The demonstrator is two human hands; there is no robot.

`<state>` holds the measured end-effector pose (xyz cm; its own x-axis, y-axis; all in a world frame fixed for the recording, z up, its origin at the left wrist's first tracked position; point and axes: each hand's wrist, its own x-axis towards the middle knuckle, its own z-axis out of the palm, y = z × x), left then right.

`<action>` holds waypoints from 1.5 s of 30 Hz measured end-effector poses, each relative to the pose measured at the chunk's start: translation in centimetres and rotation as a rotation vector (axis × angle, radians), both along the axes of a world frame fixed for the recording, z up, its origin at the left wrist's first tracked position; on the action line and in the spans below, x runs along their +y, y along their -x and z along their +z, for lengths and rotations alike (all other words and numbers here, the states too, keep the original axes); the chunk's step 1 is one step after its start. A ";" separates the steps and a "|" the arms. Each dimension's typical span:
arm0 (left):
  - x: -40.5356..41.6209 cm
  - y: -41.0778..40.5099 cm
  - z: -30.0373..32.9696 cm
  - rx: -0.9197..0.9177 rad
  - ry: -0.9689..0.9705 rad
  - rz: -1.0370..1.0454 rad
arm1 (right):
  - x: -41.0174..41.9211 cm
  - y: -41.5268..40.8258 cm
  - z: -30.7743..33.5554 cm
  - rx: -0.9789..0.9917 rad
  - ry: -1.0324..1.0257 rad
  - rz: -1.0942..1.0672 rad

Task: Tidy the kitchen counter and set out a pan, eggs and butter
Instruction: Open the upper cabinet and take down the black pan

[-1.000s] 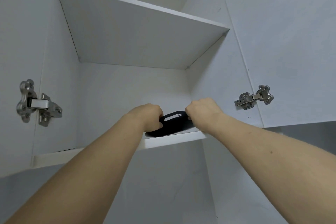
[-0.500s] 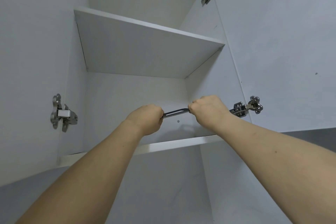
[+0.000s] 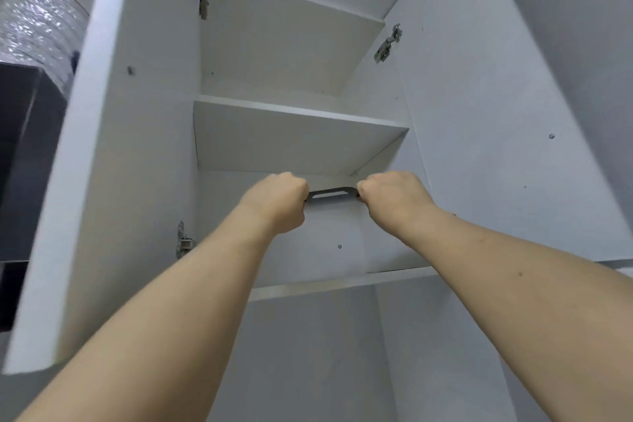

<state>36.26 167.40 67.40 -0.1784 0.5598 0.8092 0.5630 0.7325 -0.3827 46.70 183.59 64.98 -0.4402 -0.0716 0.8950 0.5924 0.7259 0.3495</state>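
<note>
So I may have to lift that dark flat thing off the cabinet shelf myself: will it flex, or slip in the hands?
The dark flat thing looks thin and keeps a straight edge between the left hand and right hand, so it is probably stiff. Its slotted end suggests a handle, likely giving grip. It seems light for its size, though most of it is hidden.

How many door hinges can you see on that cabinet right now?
3: one upper left, one upper right, one lower left. A lower right one may be hidden behind the right hand.
</note>
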 end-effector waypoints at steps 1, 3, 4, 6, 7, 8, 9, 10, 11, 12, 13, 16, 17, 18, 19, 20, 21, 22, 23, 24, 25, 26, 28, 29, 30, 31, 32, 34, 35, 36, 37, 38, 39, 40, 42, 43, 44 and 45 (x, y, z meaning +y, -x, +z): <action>-0.6 -1.2 0.3 -0.006 -0.002 0.002 | -0.6 -1.1 0.2 -0.001 0.008 0.004; -2.0 -3.8 0.7 -0.015 0.000 0.015 | -1.9 -3.3 0.3 0.005 0.017 0.012; -2.6 -5.0 0.8 -0.010 0.001 0.026 | -2.5 -4.3 0.3 0.011 0.013 0.010; -3.5 -7.3 0.9 -0.003 0.010 0.041 | -3.4 -6.4 0.4 0.009 0.019 0.005; -4.0 -8.6 0.9 -0.006 0.012 0.047 | -3.9 -7.8 0.3 0.002 0.027 0.008; -4.4 -9.6 0.8 -0.004 0.016 0.044 | -4.2 -8.7 0.2 -0.004 0.025 0.008; -4.9 -10.7 0.7 0.001 0.015 0.044 | -4.6 -10.0 0.3 -0.007 0.021 0.012; -5.2 -11.4 0.6 0.009 0.012 0.043 | -4.7 -10.9 0.3 -0.009 0.019 0.018; -5.6 -12.3 0.4 0.022 0.009 0.044 | -4.9 -11.9 0.3 -0.006 0.010 0.019; -5.8 -13.0 0.2 0.040 0.001 0.044 | -5.2 -12.7 0.2 -0.003 0.000 0.022; -6.2 -13.7 0.0 0.055 -0.006 0.044 | -5.4 -13.4 0.2 -0.004 -0.020 0.011; -7.6 -16.0 -0.2 0.107 -0.009 0.058 | -6.2 -15.7 0.5 -0.007 -0.059 -0.007; -8.3 -16.9 -0.1 0.130 -0.010 0.072 | -6.6 -16.4 0.7 0.008 -0.084 0.007; -8.8 -17.5 0.0 0.151 -0.011 0.087 | -6.9 -16.8 0.7 0.031 -0.135 0.019; -9.4 -18.2 0.0 0.168 -0.012 0.103 | -7.4 -17.4 0.7 0.045 -0.175 0.008; -10.1 -18.9 0.1 0.188 -0.015 0.115 | -8.1 -18.0 0.8 0.083 -0.214 0.029; -10.6 -19.5 0.1 0.200 -0.011 0.122 | -8.3 -18.4 0.8 0.126 -0.256 0.059; -11.4 -20.3 0.2 0.220 -0.008 0.124 | -8.7 -18.7 0.7 0.161 -0.281 0.090; -11.8 -20.8 0.2 0.236 -0.003 0.120 | -8.7 -18.8 0.6 0.178 -0.282 0.118; -12.5 -21.4 0.2 0.254 -0.001 0.114 | -9.2 -19.1 0.5 0.190 -0.284 0.132; -13.1 -22.0 0.2 0.264 0.002 0.110 | -9.9 -19.7 0.4 0.202 -0.301 0.140; -14.1 -22.7 0.2 0.274 0.003 0.104 | -10.7 -20.3 0.3 0.214 -0.313 0.150; -15.4 -24.0 0.1 0.302 -0.004 0.083 | -12.1 -21.6 0.2 0.242 -0.312 0.146; -16.3 -24.6 0.3 0.312 -0.001 0.075 | -13.0 -22.2 0.2 0.250 -0.307 0.142; -17.5 -25.4 0.3 0.323 -0.002 0.058 | -14.2 -23.0 0.1 0.261 -0.305 0.146; -18.0 -25.9 0.4 0.332 0.000 0.045 | -14.9 -23.6 0.1 0.271 -0.303 0.145; -19.2 -26.6 0.6 0.343 0.001 0.024 | -16.1 -24.4 0.0 0.281 -0.295 0.145; -20.7 -27.6 1.0 0.366 -0.006 -0.008 | -17.6 -25.5 0.1 0.325 -0.320 0.129; -22.1 -28.3 1.2 0.377 -0.015 -0.030 | -19.1 -26.5 0.2 0.342 -0.331 0.108; -23.4 -29.0 1.4 0.387 -0.024 -0.050 | -20.4 -27.4 0.3 0.363 -0.351 0.092; -24.4 -29.5 1.5 0.403 -0.030 -0.063 | -21.6 -28.2 0.5 0.382 -0.363 0.082; -25.8 -30.2 1.6 0.420 -0.039 -0.082 | -23.2 -29.3 0.6 0.393 -0.374 0.070; -27.1 -30.7 1.7 0.438 -0.046 -0.096 | -24.5 -30.0 0.7 0.401 -0.384 0.059; -28.3 -31.2 1.8 0.458 -0.060 -0.111 | -25.7 -30.7 0.8 0.406 -0.392 0.053; -31.3 -32.5 1.8 0.497 -0.079 -0.089 | -28.3 -31.7 1.0 0.421 -0.405 0.052; -32.9 -33.2 1.7 0.528 -0.089 -0.087 | -29.6 -32.1 1.1 0.434 -0.413 0.058; -34.3 -33.8 1.7 0.555 -0.095 -0.092 | -30.8 -32.4 1.2 0.441 -0.420 0.072; -36.2 -34.4 1.6 0.575 -0.096 -0.084 | -32.3 -32.6 1.3 0.449 -0.425 0.106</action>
